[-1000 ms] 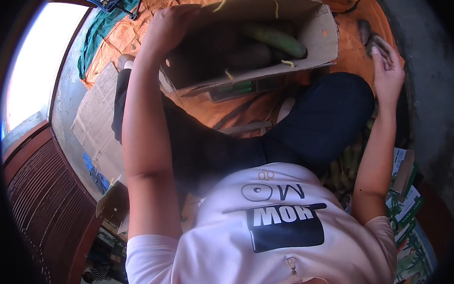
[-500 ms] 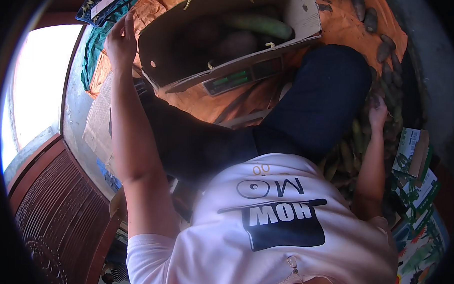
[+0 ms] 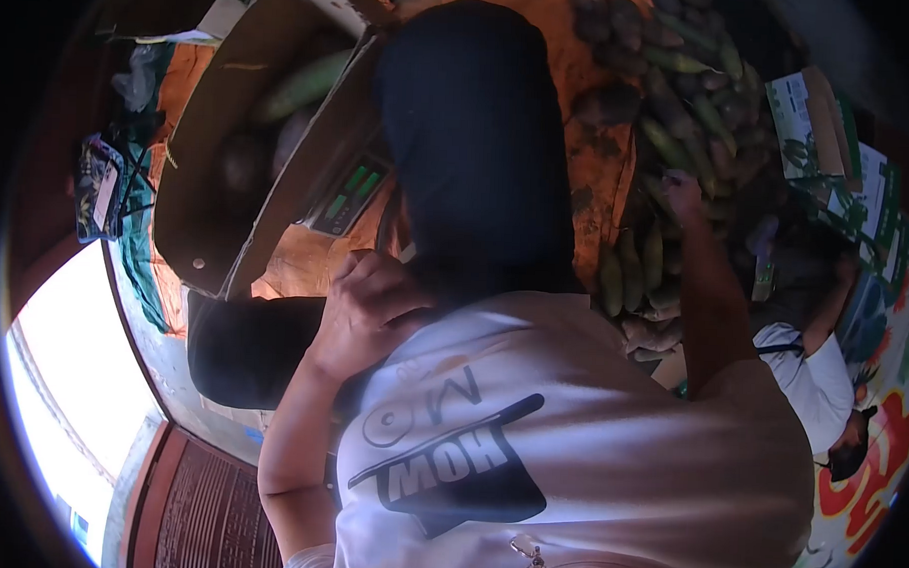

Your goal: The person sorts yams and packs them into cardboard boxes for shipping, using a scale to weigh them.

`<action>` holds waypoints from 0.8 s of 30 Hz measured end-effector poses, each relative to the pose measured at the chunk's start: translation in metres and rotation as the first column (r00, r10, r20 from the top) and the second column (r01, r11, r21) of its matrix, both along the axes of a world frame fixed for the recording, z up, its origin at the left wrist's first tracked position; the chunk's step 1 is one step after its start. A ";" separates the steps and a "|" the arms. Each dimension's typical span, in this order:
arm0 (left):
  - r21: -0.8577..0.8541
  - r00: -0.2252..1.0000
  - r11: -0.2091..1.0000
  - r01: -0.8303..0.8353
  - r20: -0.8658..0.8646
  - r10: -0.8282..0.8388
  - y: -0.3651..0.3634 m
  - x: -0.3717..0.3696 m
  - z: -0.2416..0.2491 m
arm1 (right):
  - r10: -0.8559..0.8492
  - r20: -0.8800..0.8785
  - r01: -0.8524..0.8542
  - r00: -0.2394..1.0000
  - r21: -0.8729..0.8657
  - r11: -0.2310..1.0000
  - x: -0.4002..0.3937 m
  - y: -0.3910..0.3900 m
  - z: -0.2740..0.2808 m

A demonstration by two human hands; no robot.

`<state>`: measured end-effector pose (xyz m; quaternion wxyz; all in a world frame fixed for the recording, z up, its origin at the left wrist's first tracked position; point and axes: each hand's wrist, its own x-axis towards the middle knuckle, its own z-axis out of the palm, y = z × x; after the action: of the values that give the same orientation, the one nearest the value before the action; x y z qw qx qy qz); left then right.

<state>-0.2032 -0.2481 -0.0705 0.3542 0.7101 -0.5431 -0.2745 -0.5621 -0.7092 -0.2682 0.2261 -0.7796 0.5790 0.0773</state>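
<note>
Near my waist, my left hand (image 3: 369, 299) has its fingers curled, with nothing visible in them. My right hand (image 3: 684, 195) reaches onto a pile of green and brown elongated vegetables (image 3: 713, 118); its fingers are dim and blurred, so their grip is unclear. At the upper left an open cardboard box (image 3: 296, 183) holds a long green vegetable (image 3: 303, 86) and darker rounded ones. A scale (image 3: 350, 193) with a lit green display shows beside the box, partly under it. My raised knee (image 3: 470, 114) stands between the box and the pile.
Orange sheeting (image 3: 600, 174) covers part of the floor. Printed green-and-white cartons (image 3: 805, 126) stand at the right. Another person (image 3: 813, 382) is at the right edge, an arm extended toward the pile. A dark patterned item (image 3: 100, 190) lies at the far left.
The view has turned toward the right, bringing the other person into sight. My left hand has left the box's side and come to my waist. My right hand is still at the pile.
</note>
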 end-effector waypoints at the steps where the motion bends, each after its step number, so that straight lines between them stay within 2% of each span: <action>1: 0.020 1.000 1.000 0.023 -0.021 -0.023 -0.005 0.001 0.001 | 0.003 -0.014 -0.004 1.000 -0.033 0.999 -0.017 0.001 -0.002; 4: 0.098 0.990 0.989 0.108 -0.105 -0.098 -0.017 0.005 0.007 | -0.131 -0.070 0.130 0.989 -0.018 0.991 -0.071 0.010 0.001; 6: 0.155 0.974 0.971 0.182 -0.164 -0.156 -0.023 0.005 0.008 | -0.179 -0.118 0.182 0.977 0.018 0.983 -0.135 0.003 -0.034; 8: 0.213 0.955 0.948 0.236 -0.231 -0.186 -0.030 0.008 0.014 | -0.182 -0.174 0.196 0.968 0.069 0.978 -0.179 0.006 -0.066; 11: 0.319 0.931 0.911 0.263 -0.332 -0.153 -0.032 0.012 0.019 | -0.126 -0.292 0.186 0.948 0.186 0.965 -0.214 0.029 -0.077; 14: 0.272 0.923 0.912 0.306 -0.319 -0.215 -0.041 0.007 0.023 | -0.123 -0.356 0.239 0.926 0.304 0.922 -0.226 0.047 -0.086; 16: 0.266 0.916 0.894 0.361 -0.283 -0.286 -0.049 0.001 0.026 | -0.241 -0.332 0.349 0.912 0.319 0.881 -0.228 0.057 -0.092; 19: 0.274 0.914 0.875 0.400 -0.190 -0.358 -0.060 -0.009 0.032 | -0.173 -0.346 0.250 0.922 0.191 0.949 -0.225 0.066 -0.097; 22: 0.288 0.917 0.872 0.395 -0.068 -0.392 -0.066 -0.016 0.035 | -0.072 -0.432 0.151 0.899 0.150 0.977 -0.221 0.060 -0.099; 23: 0.297 0.920 0.876 0.379 -0.019 -0.391 -0.066 -0.016 0.036 | -0.090 -0.412 0.168 0.907 0.156 0.973 -0.219 0.056 -0.100; 24: 0.306 0.928 0.878 0.367 -0.055 -0.369 -0.066 -0.015 0.037 | -0.103 -0.390 0.180 0.915 0.165 0.970 -0.216 0.055 -0.102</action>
<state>-0.2184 -0.3138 -0.0331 0.1781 0.6414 -0.6188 -0.4171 -0.7784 -0.6543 -0.3701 0.1912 -0.6795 0.6562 0.2667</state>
